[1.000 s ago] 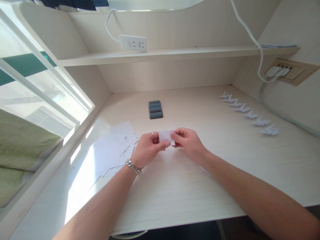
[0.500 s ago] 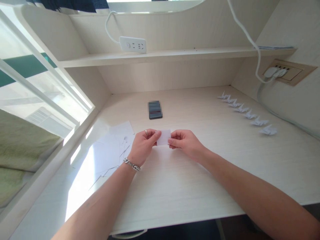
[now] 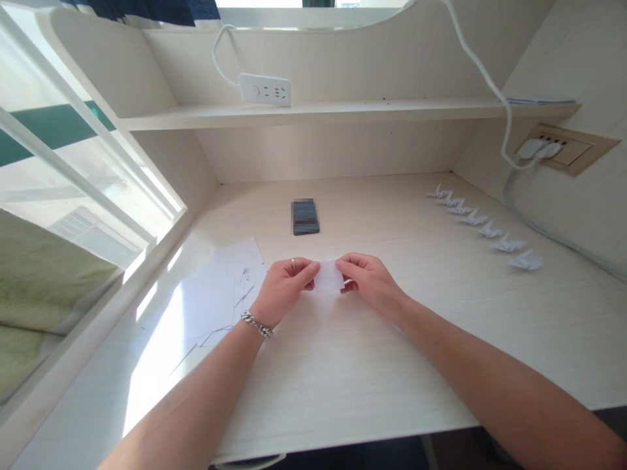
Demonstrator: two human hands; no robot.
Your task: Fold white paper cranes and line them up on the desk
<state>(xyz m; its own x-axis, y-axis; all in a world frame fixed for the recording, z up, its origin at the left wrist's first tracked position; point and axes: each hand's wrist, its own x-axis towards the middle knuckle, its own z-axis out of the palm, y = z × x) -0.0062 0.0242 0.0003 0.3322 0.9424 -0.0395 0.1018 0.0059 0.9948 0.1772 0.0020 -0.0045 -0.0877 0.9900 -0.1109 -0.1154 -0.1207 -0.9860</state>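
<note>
Between my two hands is a small white piece of paper, held just above the desk. My left hand, with a ring and a chain bracelet, pinches its left edge between thumb and fingers. On the opposite side, my right hand grips the upper right corner, thumb on top; part of its fingers lies behind the paper. Left of my left hand lie several loose white sheets on the desk. Beyond the hands rests a dark, pixelated phone-like slab.
A row of several folded paper cranes lines the right side of the light wood desk. Above, a shelf holds a white power strip. A white cable hangs to the wall socket at right.
My right thumb has shifted up to the paper's upper corner. The paper and both hands sit slightly further right, and more of the paper shows between them.
</note>
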